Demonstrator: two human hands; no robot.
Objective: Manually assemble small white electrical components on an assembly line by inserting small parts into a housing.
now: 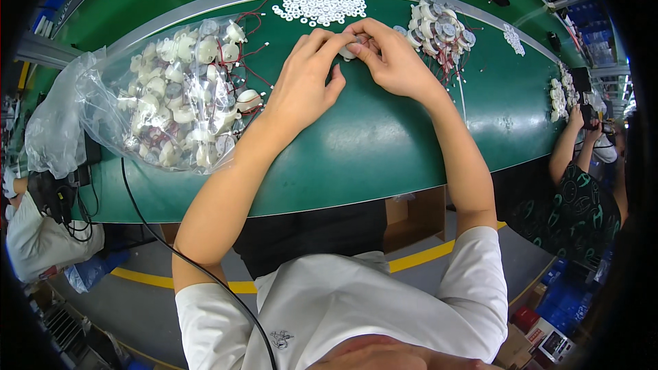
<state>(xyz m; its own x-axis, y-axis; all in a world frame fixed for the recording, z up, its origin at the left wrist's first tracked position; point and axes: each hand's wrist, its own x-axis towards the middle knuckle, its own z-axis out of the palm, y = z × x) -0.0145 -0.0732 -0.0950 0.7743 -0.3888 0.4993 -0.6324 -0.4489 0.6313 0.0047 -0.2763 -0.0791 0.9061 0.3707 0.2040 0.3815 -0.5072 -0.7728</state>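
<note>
Fingers point(370, 27) of the right hand point(396, 65) were closed on a small pale part point(347, 54) over the green table point(363, 144); the left hand point(306, 79) curled against it, thumb point(334, 85) apart — its grip unclear. White rings point(319, 5) lay just beyond, a heap of wired parts point(440, 31) to the right. A black cable point(148, 227) crossed the left sleeve point(212, 322). Leftward, a clear bag point(58, 120) bulged with pale wired discs point(184, 48).

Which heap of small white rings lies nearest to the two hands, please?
The large heap of white rings, just beyond the left hand and right hand; the smaller ring heap lies farther right, past the wired parts.
</note>
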